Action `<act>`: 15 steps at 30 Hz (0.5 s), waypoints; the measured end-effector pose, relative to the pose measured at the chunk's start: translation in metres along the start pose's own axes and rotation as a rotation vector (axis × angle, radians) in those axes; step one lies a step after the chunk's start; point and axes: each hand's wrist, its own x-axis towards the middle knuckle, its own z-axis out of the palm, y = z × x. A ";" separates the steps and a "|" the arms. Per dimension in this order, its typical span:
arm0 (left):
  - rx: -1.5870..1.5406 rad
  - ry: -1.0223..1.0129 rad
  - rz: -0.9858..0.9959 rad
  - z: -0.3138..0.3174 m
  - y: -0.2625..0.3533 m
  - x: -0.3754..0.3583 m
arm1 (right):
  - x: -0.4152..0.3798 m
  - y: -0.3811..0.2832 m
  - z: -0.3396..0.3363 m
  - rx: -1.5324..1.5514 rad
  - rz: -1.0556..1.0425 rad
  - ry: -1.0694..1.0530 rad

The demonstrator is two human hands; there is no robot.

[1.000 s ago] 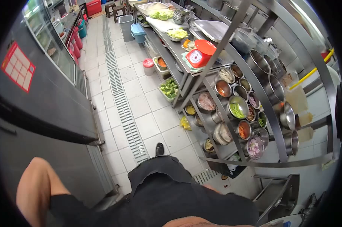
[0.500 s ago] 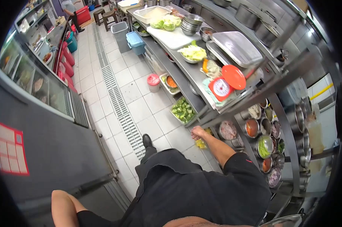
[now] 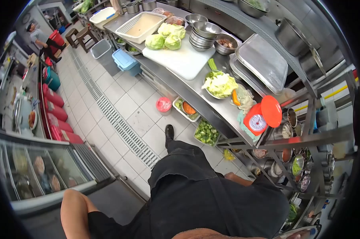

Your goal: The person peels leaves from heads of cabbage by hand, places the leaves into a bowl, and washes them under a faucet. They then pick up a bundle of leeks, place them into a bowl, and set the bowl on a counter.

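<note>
My left elbow (image 3: 70,197) is bent at the lower left, beside the grey refrigerated cabinet (image 3: 108,203); that hand is out of view. Low on my right side, my right hand (image 3: 230,176) shows only in part, half covered by my dark apron (image 3: 188,163). Its fingers cannot be made out. Nearest to it on the floor lies a yellow item (image 3: 228,155), with a tray of cut green vegetables (image 3: 206,134) a little farther ahead. My black shoe (image 3: 169,131) is on the white tiles.
A steel counter (image 3: 180,85) along the right carries a cutting board (image 3: 184,65), cabbages (image 3: 173,42), stacked bowls (image 3: 202,38), shredded greens (image 3: 220,84) and a red scale (image 3: 256,121). A floor drain (image 3: 112,107) runs ahead. Another person (image 3: 38,38) stands far left beyond red bins (image 3: 54,111).
I have stepped forward along the aisle, so the counter and scale appear closer. My right hand, a fist in front before, has swung back beside my body. The other person is now more fully visible.
</note>
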 end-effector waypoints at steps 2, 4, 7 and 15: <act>-0.006 0.011 0.011 0.024 -0.041 -0.029 | 0.002 -0.030 0.023 -0.007 -0.035 -0.042; -0.005 0.025 0.013 0.049 -0.084 -0.050 | 0.004 -0.070 0.047 -0.043 -0.159 -0.099; 0.032 0.051 -0.012 0.080 -0.151 -0.077 | -0.021 -0.148 0.076 -0.154 -0.516 -0.180; 0.005 0.159 -0.676 0.234 -0.362 -0.300 | -0.021 -0.357 0.127 0.317 -0.116 -0.134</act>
